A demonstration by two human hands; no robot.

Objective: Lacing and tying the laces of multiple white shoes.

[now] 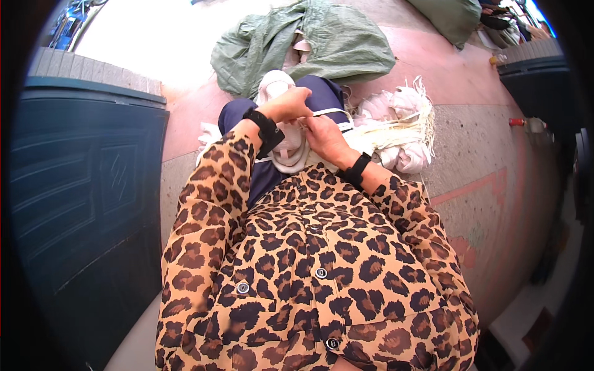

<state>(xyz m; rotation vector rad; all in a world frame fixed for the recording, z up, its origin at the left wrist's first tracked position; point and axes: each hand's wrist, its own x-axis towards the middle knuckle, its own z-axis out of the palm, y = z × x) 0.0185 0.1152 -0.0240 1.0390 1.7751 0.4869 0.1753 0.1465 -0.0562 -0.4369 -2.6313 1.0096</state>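
In my lap lies a white shoe (288, 154), its upper pale and soft-looking; another white rounded shoe part (276, 81) shows beyond my left wrist. My left hand (289, 105) reaches over it, fingers closed together near a white shoelace (330, 112). Close by, my right hand (328, 138) is pinched, its fingertips almost meeting those of the left. The lace loops from between the hands across my dark-trousered right thigh. My fingers hide exactly where it passes through the shoe.
Beside my right leg sits a pile of white shoe pieces (408, 157) with a bundle of cream laces (405, 133). A green woven sack (352, 43), partly open, lies ahead. Another green sack (448, 18) stands farther right. A dark blue panelled door (86, 161) flanks my left.
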